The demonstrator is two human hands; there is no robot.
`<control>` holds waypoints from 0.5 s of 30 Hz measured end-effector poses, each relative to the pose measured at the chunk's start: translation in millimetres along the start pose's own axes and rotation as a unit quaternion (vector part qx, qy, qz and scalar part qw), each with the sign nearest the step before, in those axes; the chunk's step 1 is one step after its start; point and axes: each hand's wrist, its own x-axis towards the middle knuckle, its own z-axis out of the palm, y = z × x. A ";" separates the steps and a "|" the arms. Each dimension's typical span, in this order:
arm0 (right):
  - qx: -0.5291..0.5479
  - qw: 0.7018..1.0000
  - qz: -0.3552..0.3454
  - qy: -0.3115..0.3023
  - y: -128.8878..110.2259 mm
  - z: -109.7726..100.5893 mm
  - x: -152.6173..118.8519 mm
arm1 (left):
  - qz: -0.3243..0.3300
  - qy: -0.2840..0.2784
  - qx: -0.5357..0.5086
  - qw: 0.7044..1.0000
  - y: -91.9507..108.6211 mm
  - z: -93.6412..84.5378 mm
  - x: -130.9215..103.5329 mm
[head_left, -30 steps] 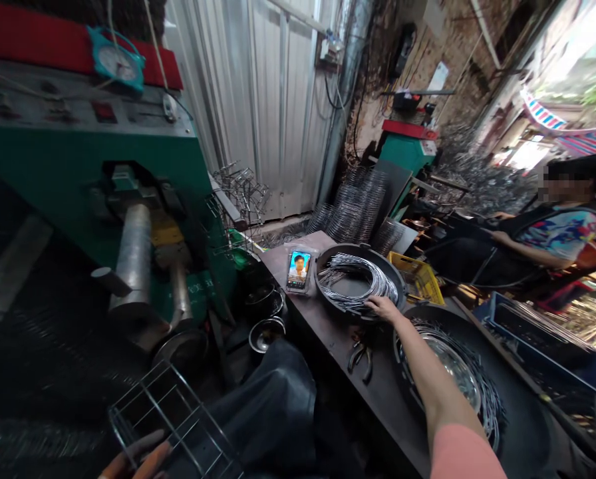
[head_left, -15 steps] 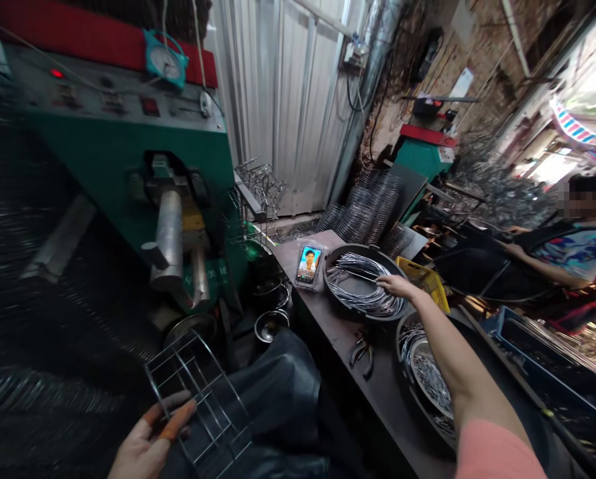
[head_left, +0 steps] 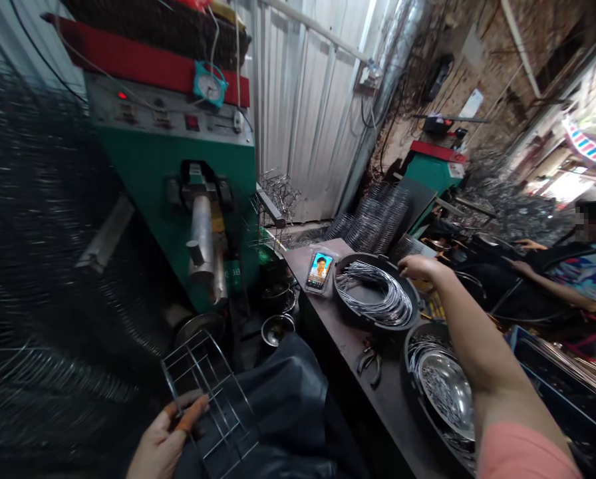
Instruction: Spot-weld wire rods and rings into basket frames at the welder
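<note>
My left hand [head_left: 178, 429], with orange coverings on its fingers, grips a wire rack [head_left: 215, 399] by its left side over my dark apron. My right hand [head_left: 418, 267] reaches over the far right rim of a black round tray [head_left: 345, 311] holding a coil of metal wires [head_left: 400, 303]. Its fingers are pressed together, and what they hold, if anything, is too small to make out. Nearer to me, a second black tray [head_left: 408, 392] holds a steel bowl [head_left: 457, 392] of small metal pieces. Pliers [head_left: 369, 364] lie on the bench [head_left: 335, 332].
A green machine [head_left: 143, 156] with a metal cylinder stands ahead on the left. A phone [head_left: 319, 269] lies at the bench's far end. Metal bowls [head_left: 278, 329] stand below it. A person [head_left: 582, 273] works at the right. Wire stacks rise at the far left.
My right hand has moved from above the wire coil to the right, beyond the tray's rim. My left hand still grips the rack. The view has shifted left.
</note>
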 end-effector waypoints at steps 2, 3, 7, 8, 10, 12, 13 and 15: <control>-0.021 0.999 -0.036 -0.008 -18.3 -22.8 -11.1 | -0.011 -0.006 -0.021 1.000 -2.5 1.5 0.7; -0.008 0.998 -0.060 -0.004 -31.4 -31.9 -18.8 | -0.014 -0.009 -0.035 0.999 -5.1 2.0 1.1; 0.150 0.979 -0.136 -0.025 -99.1 -39.9 -55.9 | -0.010 -0.027 -0.060 0.998 -21.6 -0.9 2.9; 0.202 0.967 -0.150 -0.038 -116.4 -34.6 -64.2 | -0.004 -0.032 -0.060 0.998 -25.0 -2.7 2.8; 0.302 0.936 -0.176 -0.048 -147.2 -18.2 -76.7 | 0.008 -0.034 -0.063 0.997 -28.1 -6.9 1.5; 0.377 0.903 -0.203 -0.041 -171.5 1.5 -83.1 | 0.014 -0.024 -0.076 0.997 -24.8 -11.6 -0.3; 0.402 0.889 -0.214 -0.036 -181.3 11.2 -84.3 | 0.015 -0.016 -0.086 0.996 -20.8 -14.0 -0.8; 0.429 0.872 -0.234 -0.017 -197.0 29.0 -83.3 | 0.015 -0.003 -0.110 0.994 -9.4 -19.0 0.6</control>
